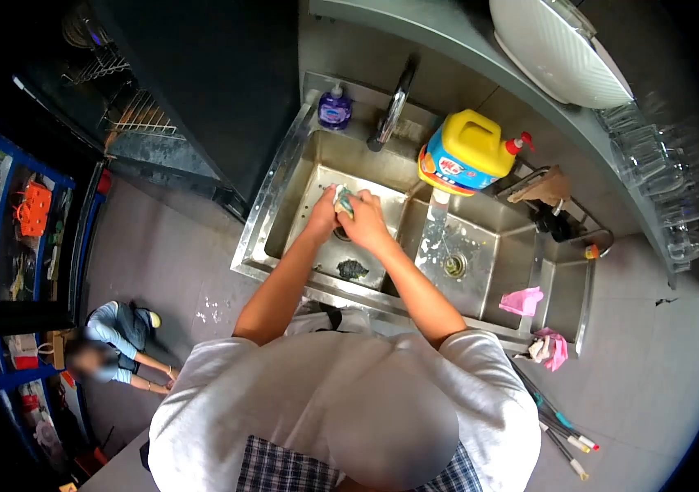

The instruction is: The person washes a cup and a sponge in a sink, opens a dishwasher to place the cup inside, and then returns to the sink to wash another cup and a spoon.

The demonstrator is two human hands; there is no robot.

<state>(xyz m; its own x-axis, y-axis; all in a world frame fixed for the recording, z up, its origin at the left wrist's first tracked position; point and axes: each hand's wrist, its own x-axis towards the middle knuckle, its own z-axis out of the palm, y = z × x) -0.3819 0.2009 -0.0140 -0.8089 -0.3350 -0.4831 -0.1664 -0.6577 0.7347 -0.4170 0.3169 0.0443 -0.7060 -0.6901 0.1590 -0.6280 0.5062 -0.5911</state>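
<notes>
Over the left basin of the steel sink (300,176), my left hand (324,218) and my right hand (365,220) come together. Between them is a small green, pale and yellowish sponge-like piece (344,201), and the fingers of both hands are closed around it. Its exact kind is hard to make out. A dark, mesh-like scouring pad (353,269) lies on the basin floor, nearer to me than my hands. The chrome faucet (393,102) reaches over the back of this basin. No running water shows.
A purple soap bottle (335,108) and a large yellow detergent jug (466,156) stand at the sink's back. Pink cloths (521,301) lie at the right. Overhead, a shelf (448,33) carries a white bowl (558,53) and glasses (653,160). Another person (116,340) crouches at left.
</notes>
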